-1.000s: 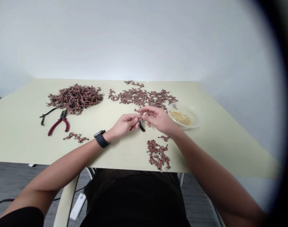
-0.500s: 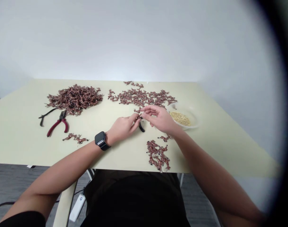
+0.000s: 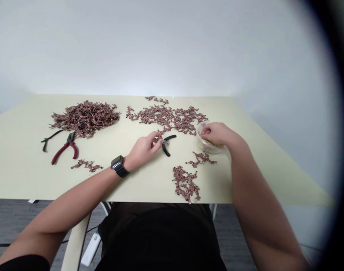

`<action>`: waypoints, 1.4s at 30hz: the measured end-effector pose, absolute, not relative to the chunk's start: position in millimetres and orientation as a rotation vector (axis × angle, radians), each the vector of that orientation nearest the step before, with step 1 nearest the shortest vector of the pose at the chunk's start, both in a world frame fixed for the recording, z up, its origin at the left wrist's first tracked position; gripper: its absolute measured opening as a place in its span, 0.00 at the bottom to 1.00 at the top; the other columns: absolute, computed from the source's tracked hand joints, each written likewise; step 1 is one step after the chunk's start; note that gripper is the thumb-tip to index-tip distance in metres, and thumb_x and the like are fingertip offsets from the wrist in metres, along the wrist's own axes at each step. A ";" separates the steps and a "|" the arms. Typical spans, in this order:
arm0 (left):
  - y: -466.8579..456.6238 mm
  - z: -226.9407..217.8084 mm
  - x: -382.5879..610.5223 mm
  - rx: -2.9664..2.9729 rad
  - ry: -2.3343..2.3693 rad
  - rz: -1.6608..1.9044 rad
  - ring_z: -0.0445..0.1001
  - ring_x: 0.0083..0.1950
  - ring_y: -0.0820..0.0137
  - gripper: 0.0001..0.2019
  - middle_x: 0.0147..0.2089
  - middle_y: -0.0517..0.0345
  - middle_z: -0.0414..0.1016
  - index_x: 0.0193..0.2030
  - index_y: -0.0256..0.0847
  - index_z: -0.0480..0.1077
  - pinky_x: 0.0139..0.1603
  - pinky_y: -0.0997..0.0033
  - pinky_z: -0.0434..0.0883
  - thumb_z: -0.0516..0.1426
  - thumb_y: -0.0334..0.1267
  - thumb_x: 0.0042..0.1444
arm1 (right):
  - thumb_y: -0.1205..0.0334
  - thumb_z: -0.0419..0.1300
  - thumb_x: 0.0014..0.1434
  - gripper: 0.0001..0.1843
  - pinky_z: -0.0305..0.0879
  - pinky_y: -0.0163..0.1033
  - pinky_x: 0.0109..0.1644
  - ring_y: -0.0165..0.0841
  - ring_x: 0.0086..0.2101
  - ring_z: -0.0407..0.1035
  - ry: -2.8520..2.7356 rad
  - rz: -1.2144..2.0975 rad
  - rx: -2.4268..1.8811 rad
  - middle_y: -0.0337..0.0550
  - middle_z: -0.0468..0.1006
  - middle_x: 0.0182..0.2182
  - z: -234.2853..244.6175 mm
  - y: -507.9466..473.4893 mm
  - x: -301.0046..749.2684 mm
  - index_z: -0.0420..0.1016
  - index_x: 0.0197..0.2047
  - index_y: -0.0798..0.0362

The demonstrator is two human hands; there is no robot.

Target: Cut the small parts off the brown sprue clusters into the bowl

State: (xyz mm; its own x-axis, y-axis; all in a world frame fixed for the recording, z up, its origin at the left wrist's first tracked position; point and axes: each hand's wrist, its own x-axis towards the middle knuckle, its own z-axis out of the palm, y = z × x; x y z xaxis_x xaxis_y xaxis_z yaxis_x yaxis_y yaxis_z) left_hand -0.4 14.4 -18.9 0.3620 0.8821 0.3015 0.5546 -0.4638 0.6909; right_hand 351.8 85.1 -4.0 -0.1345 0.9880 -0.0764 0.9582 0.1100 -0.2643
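My left hand rests on the table with its fingertips at the head of small black-handled cutters; I cannot tell if it grips them. A black watch sits on my left wrist. My right hand reaches into a clear plastic bowl of tan grains, and the rim hides its fingertips. Copper-brown metal pieces lie in a loose spread just beyond both hands. Smaller clusters of them lie nearer me and beside the bowl.
A large heap of the same pieces lies at the far left of the pale table. Red-handled pliers and a black-handled tool lie next to it. The table's near edge runs in front of my black shirt.
My right hand has left the left hand and moved rightward into the bowl. The bowl appears shifted left, and the cutters' second handle now shows.
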 end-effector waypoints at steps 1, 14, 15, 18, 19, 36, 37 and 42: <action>14.5 -19.0 -0.5 2.129 1.230 0.926 0.72 0.25 0.71 0.12 0.36 0.53 0.83 0.49 0.42 0.72 0.29 0.71 0.63 0.54 0.47 0.72 | 0.64 0.66 0.53 0.04 0.65 0.38 0.40 0.36 0.36 0.74 -2.254 0.373 -1.990 0.43 0.85 0.35 -6.7 86.6 350.6 0.83 0.32 0.50; 15.0 -18.9 -1.1 2.018 1.167 0.948 0.71 0.24 0.72 0.13 0.38 0.52 0.84 0.47 0.41 0.72 0.29 0.72 0.64 0.54 0.48 0.73 | 0.69 0.63 0.53 0.09 0.65 0.39 0.39 0.38 0.36 0.74 -2.105 0.419 -2.027 0.45 0.85 0.37 -0.5 86.1 353.6 0.85 0.35 0.50; 14.4 -18.6 -0.5 2.001 1.164 0.953 0.72 0.24 0.72 0.13 0.38 0.52 0.84 0.47 0.41 0.72 0.29 0.72 0.66 0.55 0.49 0.72 | 0.68 0.63 0.54 0.08 0.64 0.39 0.39 0.38 0.36 0.74 -2.097 0.401 -2.046 0.46 0.85 0.37 -0.2 85.9 354.2 0.84 0.35 0.51; 14.0 -18.5 2.2 1.843 1.123 0.978 0.74 0.25 0.73 0.15 0.42 0.50 0.85 0.47 0.40 0.71 0.30 0.73 0.70 0.55 0.51 0.72 | 0.64 0.61 0.59 0.07 0.63 0.41 0.39 0.40 0.37 0.73 -2.048 0.306 -2.090 0.51 0.83 0.37 3.1 83.4 354.6 0.82 0.37 0.53; 14.2 -18.5 3.2 1.750 1.091 0.979 0.75 0.24 0.74 0.16 0.45 0.48 0.85 0.46 0.40 0.70 0.29 0.72 0.72 0.56 0.52 0.71 | 0.63 0.61 0.60 0.07 0.63 0.42 0.39 0.41 0.37 0.73 -2.004 0.256 -2.077 0.52 0.83 0.37 5.6 81.5 352.9 0.81 0.38 0.53; 12.3 -13.7 6.7 1.099 0.764 0.944 0.77 0.26 0.76 0.14 0.43 0.51 0.80 0.46 0.37 0.72 0.26 0.75 0.74 0.62 0.48 0.68 | 0.56 0.62 0.69 0.07 0.66 0.44 0.40 0.37 0.34 0.72 -2.025 0.649 -1.148 0.42 0.81 0.34 7.1 22.7 219.8 0.77 0.39 0.48; 12.3 -14.1 6.7 1.089 0.760 0.949 0.76 0.25 0.77 0.14 0.44 0.51 0.80 0.45 0.37 0.72 0.26 0.76 0.74 0.62 0.48 0.68 | 0.56 0.61 0.69 0.07 0.65 0.44 0.40 0.37 0.33 0.72 -2.034 0.617 -1.147 0.42 0.81 0.34 6.6 22.6 219.3 0.77 0.40 0.48; 12.6 -14.6 6.6 1.027 0.767 0.971 0.71 0.22 0.82 0.13 0.47 0.51 0.81 0.46 0.36 0.74 0.23 0.79 0.68 0.61 0.46 0.69 | 0.57 0.59 0.72 0.06 0.65 0.44 0.43 0.39 0.37 0.72 -2.097 0.426 -1.117 0.43 0.80 0.37 4.6 20.4 216.4 0.75 0.44 0.47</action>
State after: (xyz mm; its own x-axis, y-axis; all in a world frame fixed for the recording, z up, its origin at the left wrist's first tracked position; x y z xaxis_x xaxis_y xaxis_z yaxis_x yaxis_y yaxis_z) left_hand 6.6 12.6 -14.6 0.3860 0.9193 -0.0764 -0.2872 0.1985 0.9371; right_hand 216.4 20.4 4.6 -0.3721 0.8198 0.4352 0.5850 0.5712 -0.5758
